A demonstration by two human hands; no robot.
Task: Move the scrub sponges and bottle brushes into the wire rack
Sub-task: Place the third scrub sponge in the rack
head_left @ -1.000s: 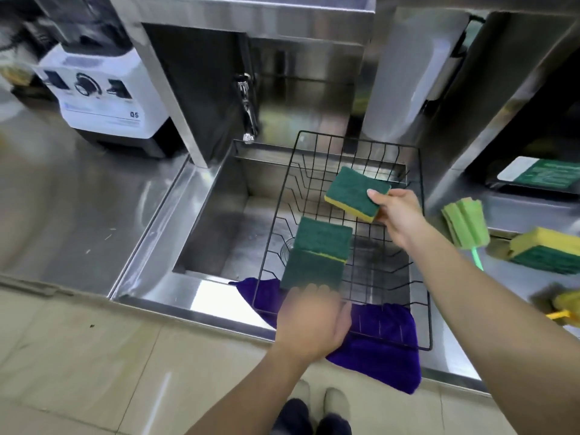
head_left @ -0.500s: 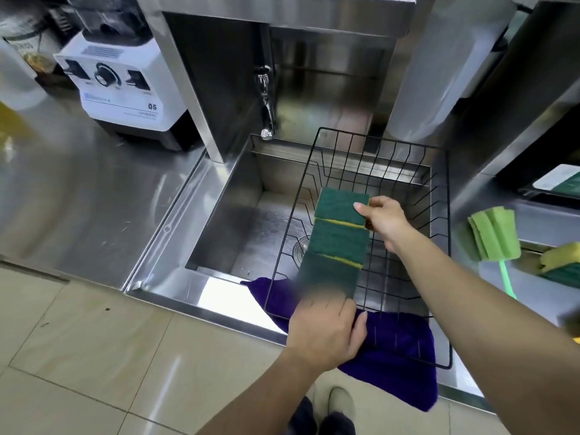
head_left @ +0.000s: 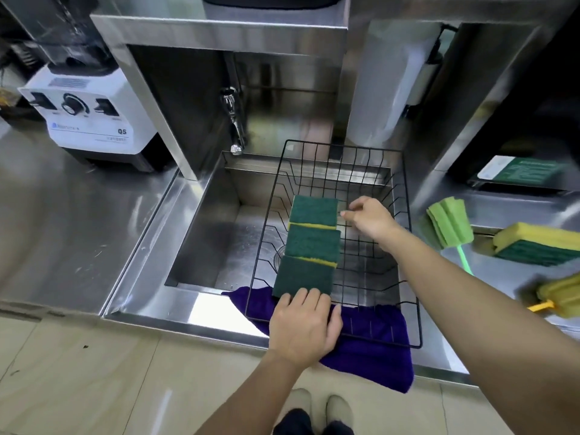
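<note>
A black wire rack (head_left: 408,246) sits over the sink. Three green-and-yellow scrub sponges lie in a row along its left side: far sponge (head_left: 314,210), middle sponge (head_left: 312,244), near sponge (head_left: 303,277). My left hand (head_left: 306,328) rests at the near sponge's front edge, fingertips touching it. My right hand (head_left: 368,216) hovers just right of the far sponge, fingers loose and apart, holding nothing. On the counter to the right lie a green bottle brush (head_left: 448,226), a stack of sponges (head_left: 536,244) and a yellow bottle brush (head_left: 557,296).
A purple cloth (head_left: 370,353) lies under the rack's front edge and hangs over the counter. The faucet (head_left: 233,124) stands behind the sink (head_left: 201,230). A white blender base (head_left: 88,117) is on the left counter. A green packet (head_left: 518,172) sits at the right.
My right hand set the third sponge down at the far end of the row and let go of it. My left hand stayed at the near sponge.
</note>
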